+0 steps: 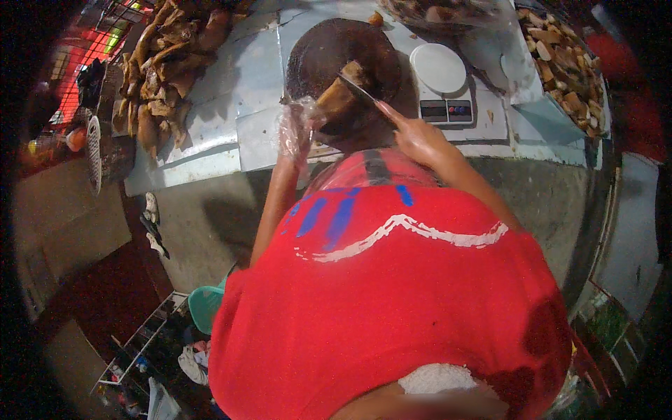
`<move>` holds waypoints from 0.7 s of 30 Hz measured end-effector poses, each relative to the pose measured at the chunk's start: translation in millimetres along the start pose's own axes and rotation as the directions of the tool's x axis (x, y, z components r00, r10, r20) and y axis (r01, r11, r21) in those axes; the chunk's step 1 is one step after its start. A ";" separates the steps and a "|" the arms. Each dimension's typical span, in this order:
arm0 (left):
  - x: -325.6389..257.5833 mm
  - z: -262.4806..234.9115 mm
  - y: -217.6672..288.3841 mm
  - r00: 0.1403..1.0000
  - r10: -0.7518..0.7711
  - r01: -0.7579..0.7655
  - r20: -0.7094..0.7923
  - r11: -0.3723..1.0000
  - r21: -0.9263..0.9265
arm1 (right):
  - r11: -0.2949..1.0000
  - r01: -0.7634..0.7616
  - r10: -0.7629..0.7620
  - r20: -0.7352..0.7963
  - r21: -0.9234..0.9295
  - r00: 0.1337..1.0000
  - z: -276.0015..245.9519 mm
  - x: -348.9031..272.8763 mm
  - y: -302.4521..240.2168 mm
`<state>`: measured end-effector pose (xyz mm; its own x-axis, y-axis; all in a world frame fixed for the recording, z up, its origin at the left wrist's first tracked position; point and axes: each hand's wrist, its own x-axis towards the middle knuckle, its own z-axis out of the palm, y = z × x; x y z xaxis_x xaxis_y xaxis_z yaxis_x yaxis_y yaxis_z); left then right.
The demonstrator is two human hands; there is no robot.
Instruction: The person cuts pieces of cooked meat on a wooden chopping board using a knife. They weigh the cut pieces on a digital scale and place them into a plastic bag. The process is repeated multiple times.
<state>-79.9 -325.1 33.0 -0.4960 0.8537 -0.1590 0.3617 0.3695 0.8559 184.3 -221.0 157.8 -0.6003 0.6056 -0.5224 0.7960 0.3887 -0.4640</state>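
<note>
A long golden-brown piece of cooked food (336,103), perhaps meat, lies slanted on a round dark chopping block (315,52). My left hand (297,131), in a clear plastic glove, is closed around its near end. In my right hand (420,141), bare, is a knife (359,88) gripped by the handle. The blade rests across the piece near its far end, and a short chunk (355,71) shows beyond the blade. I cannot tell whether that chunk is fully cut off. Some of my left fingers are blurred under the glove.
Right of the block stands a white kitchen scale (439,68) with a round plate. A heap of brown cooked pieces (162,66) covers the counter's left side. Chopped chunks (563,70) fill the far right. A plastic-covered pile (441,12) sits at the back.
</note>
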 end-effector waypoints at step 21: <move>78.9 72.3 116.0 0.718 0.503 -0.696 0.482 0.533 0.481 | 0.809 -0.077 0.246 -0.216 0.583 0.945 -27.8 -100.5 100.5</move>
<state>-19.9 -188.3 84.2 0.2062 0.9753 0.0794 0.9175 -0.2209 0.3307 326.8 -223.5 183.6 -0.3546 0.8179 -0.4530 0.6447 -0.1370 -0.7520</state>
